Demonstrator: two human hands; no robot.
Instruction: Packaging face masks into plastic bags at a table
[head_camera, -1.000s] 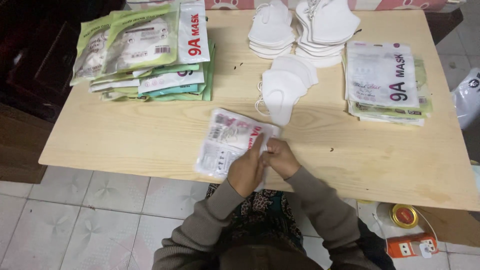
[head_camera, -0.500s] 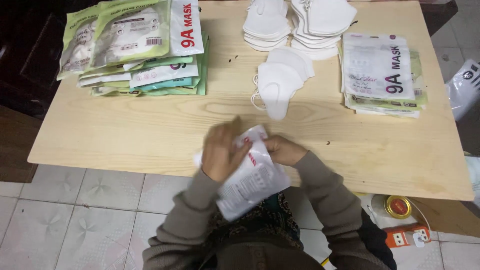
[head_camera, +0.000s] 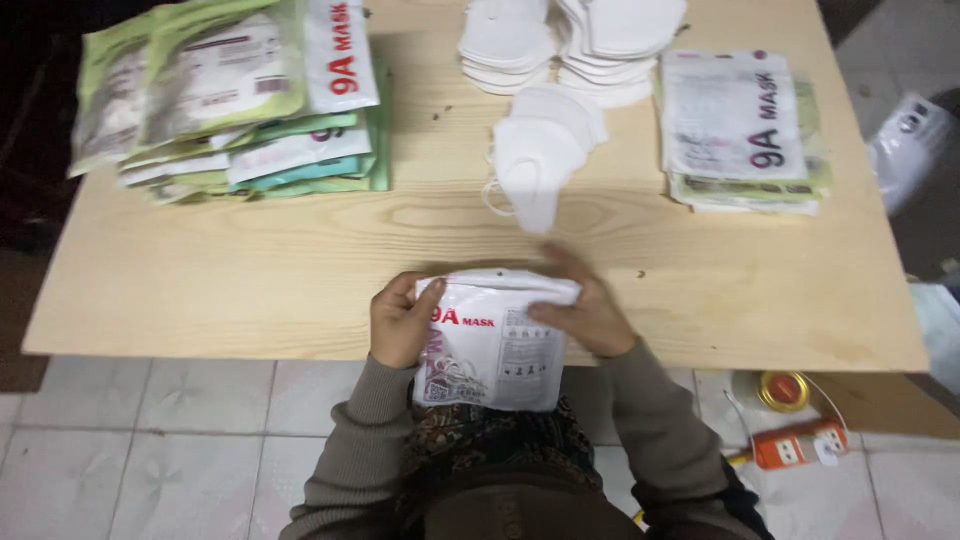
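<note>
My left hand (head_camera: 402, 322) grips the left edge of a white mask packet (head_camera: 492, 342), fingers curled shut around it. My right hand (head_camera: 585, 312) holds the packet's upper right corner, fingers closed over the top edge. The packet hangs upright at the near edge of the wooden table (head_camera: 300, 270), its lower half below the tabletop, over my lap. Just beyond it lie loose white masks (head_camera: 540, 160), with taller stacks of masks (head_camera: 570, 40) behind them. A pile of green-edged packets (head_camera: 230, 100) sits at the far left, a flat pile of packets (head_camera: 740, 130) at the far right. On the tiled floor to my right rest an orange power strip (head_camera: 800, 445) and a tape roll (head_camera: 782, 390).
</note>
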